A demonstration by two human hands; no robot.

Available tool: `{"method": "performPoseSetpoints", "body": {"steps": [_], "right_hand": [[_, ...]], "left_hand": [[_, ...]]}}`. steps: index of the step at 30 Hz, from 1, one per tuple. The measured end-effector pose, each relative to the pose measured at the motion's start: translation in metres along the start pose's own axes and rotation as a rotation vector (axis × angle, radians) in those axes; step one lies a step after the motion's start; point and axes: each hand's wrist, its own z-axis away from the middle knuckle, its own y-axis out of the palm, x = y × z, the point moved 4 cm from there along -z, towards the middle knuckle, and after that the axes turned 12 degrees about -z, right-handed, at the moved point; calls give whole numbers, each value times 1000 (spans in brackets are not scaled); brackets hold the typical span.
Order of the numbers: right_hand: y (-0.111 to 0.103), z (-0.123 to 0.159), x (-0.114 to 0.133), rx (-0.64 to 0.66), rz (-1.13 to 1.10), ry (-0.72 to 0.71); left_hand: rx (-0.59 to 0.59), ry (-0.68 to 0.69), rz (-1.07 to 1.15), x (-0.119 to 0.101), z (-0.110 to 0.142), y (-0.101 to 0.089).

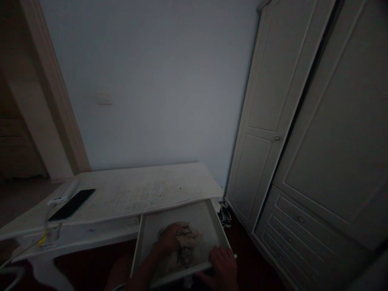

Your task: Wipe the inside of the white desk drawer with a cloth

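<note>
A white drawer (217, 222) is pulled out from the white desk (130, 182). Inside it, my left hand (169, 239) is closed on a crumpled beige cloth (191, 239) with dark markings. The cloth bunches up above the drawer's bottom, and its lower end is dark and blurred. My right hand (223, 262) grips the drawer's front right corner, fingers over the rim and thumb low at the front panel.
A black phone (72, 204) and a white power bank or box (63, 191) with a cable lie at the desk's left. Shoes (224, 216) stand on the floor by the desk's right end. A white wardrobe (269, 121) rises at the right, beside the pale wall (169, 89).
</note>
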Motion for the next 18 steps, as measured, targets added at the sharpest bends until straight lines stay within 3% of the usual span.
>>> {"method": "performPoseSetpoints", "body": {"steps": [5,11,18], "right_hand": [[0,0,-1,1,-17,-2],[0,1,-1,-12,10,-24],[5,4,-5,-55,24,-82]], "left_hand": [[-76,19,-70,5,1,-1],[-89,4,-91,-6,8,-1],[-8,-37,-357,-5,30,-2]]}}
